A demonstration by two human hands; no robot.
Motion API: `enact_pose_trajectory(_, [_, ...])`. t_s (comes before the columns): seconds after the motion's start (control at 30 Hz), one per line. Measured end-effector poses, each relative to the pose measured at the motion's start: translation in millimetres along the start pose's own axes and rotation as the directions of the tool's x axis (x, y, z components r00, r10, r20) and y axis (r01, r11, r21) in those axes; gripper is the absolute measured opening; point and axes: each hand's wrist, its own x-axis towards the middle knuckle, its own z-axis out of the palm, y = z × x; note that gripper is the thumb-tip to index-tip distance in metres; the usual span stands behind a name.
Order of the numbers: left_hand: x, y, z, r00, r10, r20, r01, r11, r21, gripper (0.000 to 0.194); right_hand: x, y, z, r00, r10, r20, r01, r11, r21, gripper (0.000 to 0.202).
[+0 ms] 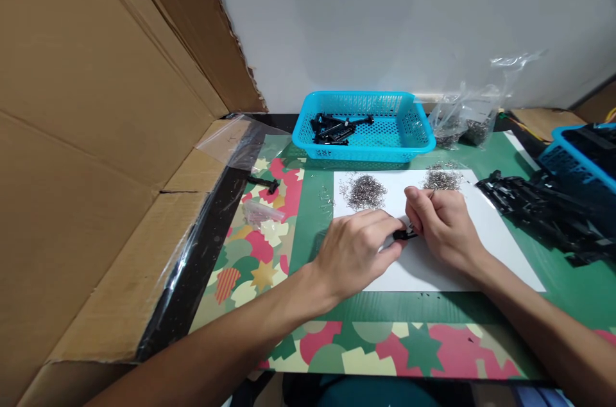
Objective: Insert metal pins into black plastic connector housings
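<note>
Over a white sheet of paper (409, 272), my left hand (359, 246) pinches a small black plastic part (403, 235) between thumb and fingers. My right hand (445, 224) is closed close against the part's right end, thumb raised over curled fingers. Something thin shows at its fingers, too small to name. Just beyond my left hand lies a pile of tiny metal pieces (366, 192), perhaps pins or springs. A second pile of metal pieces (441, 177) lies behind my right hand, partly covered by it.
A blue basket (363, 153) holding several black parts stands at the back. Clear bags (474, 128) of metal pieces are beside it. Many black parts (543, 214) are heaped at right near another blue basket (577, 160). One black part (264, 183) lies left; cardboard (96, 137) walls that side.
</note>
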Motion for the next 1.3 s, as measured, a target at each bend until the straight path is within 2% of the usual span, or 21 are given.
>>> enact_pose_trajectory(0.23, [0, 1, -0.1, 0.999, 0.029, -0.030, -0.029, 0.999, 0.018, 0.012, -1, -2, 2, 0.999, -0.042, -0.003, 0.042, 0.999, -0.022, 0.066])
enact_pose_trajectory(0.57, [1, 0, 0.8, 0.998, -0.059, -0.037, 0.055, 0.994, -0.097, 0.014, -5, 0, 5, 0.996, -0.081, -0.038, 0.079, 0.996, -0.049, 0.063])
enact_pose_trajectory(0.83, [3, 1, 0.8, 0.994, -0.105, -0.016, 0.103, 0.988, -0.112, 0.013, -7, 1, 7, 0.997, -0.075, -0.034, 0.074, 0.997, -0.033, 0.068])
enact_pose_trajectory(1.03, [5, -1, 0.0, 0.989, -0.146, 0.009, 0.145, 0.977, -0.159, 0.006, -11, 3, 8, 0.996, -0.070, -0.052, 0.070, 0.998, -0.006, 0.070])
enact_pose_trajectory(1.1, [6, -1, -0.6, 0.986, -0.165, 0.009, 0.164, 0.969, -0.184, 0.005, -11, 1, 6, 0.993, -0.056, -0.100, 0.063, 0.996, 0.062, 0.070])
enact_pose_trajectory(1.13, [6, 0, -1.1, 0.985, -0.171, 0.002, 0.168, 0.967, -0.190, 0.008, -10, 0, 4, 0.986, -0.045, -0.160, 0.064, 0.991, 0.116, 0.070])
enact_pose_trajectory(1.17, [6, 0, -1.7, 0.985, -0.174, -0.006, 0.169, 0.967, -0.190, 0.011, -8, 1, 1, 0.969, -0.030, -0.246, 0.076, 0.981, 0.177, 0.069])
enact_pose_trajectory(1.23, [6, 1, -3.0, 0.983, -0.181, -0.026, 0.173, 0.968, -0.182, 0.012, -2, 4, -9, 0.905, 0.011, -0.425, 0.126, 0.947, 0.294, 0.068])
enact_pose_trajectory(1.3, [6, 2, -4.6, 0.977, -0.210, -0.047, 0.198, 0.963, -0.180, 0.012, 6, 10, -22, 0.859, 0.059, -0.509, 0.157, 0.916, 0.370, 0.066])
